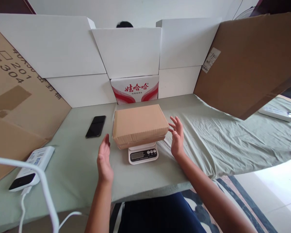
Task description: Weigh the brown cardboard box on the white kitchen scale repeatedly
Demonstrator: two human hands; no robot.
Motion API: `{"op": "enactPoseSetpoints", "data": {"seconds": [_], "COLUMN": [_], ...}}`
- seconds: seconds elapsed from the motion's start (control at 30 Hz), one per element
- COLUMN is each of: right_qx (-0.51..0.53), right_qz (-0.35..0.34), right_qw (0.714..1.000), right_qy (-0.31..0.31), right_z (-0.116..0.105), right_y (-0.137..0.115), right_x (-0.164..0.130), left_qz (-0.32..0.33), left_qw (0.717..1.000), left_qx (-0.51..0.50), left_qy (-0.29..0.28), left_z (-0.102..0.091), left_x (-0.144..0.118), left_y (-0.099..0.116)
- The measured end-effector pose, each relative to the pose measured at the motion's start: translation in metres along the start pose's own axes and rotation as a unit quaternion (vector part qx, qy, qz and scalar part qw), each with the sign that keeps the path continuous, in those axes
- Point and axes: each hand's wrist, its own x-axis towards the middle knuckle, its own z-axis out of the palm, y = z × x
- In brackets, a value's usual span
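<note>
**Operator:** Status, head view. I have one box point(140, 124) resting on one scale point(143, 153), which sits on the counter point(75, 168). The box overhangs the scale on both sides and at the back; only the scale's display and buttons show in front.

**Observer:** State of each hand?

**Operator:** My left hand point(104, 160) is spread, palm facing the box, just left of it and apart from it. My right hand point(177, 137) is spread too, its fingertips at or just off the box's right edge; I cannot tell whether they touch. Neither hand holds anything.

**Observer:** Hazards?

**Operator:** In my judgement, three.
1. The box is far wider than the scale under it. An uneven push from either hand could tip it off.
2. If the right fingertips rest on the box, they would add load and could falsify the reading.
3. The white cable point(46, 191) arcs close to my left arm. A snag could drag the power bank point(32, 168) at the near-left edge.

**Observer:** Count.

**Operator:**
- Box on the scale: one.
- Scale: one.
- Phone point(96, 126): one, flat, left of the box, well apart.
- Power bank: one.
- Printed carton point(135, 89): one, behind the box.
- Brown cardboard panels: two, one each side.
- White boxes along the back: at least five.
</note>
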Motion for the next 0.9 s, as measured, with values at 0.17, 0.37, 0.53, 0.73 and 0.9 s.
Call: {"op": "enactPoseSetpoints", "data": {"seconds": [0.17,0.37,0.53,0.73,0.9], "right_qx": [-0.029,-0.046,-0.059,-0.032,-0.017], "right_qz": [-0.025,-0.047,-0.055,-0.052,-0.038], "right_qw": [0.994,0.989,0.988,0.994,0.996], "right_qy": [-0.099,-0.130,-0.132,-0.092,-0.082], "right_z": [0.001,0.002,0.002,0.003,0.003], "right_y": [0.000,0.002,-0.002,-0.001,0.001], "right_x": [-0.006,-0.010,-0.011,-0.010,-0.009], "left_qz": [-0.073,-0.090,-0.084,-0.061,-0.068], "left_qw": [0.997,0.996,0.996,0.998,0.997], "left_qx": [0.003,0.004,0.007,0.014,0.016], "left_qy": [-0.023,-0.027,-0.032,-0.021,-0.023], "left_z": [-0.001,-0.001,-0.001,-0.003,-0.002], "left_x": [-0.004,-0.004,-0.003,-0.002,-0.003], "left_y": [-0.011,-0.016,-0.013,-0.013,-0.011]}}
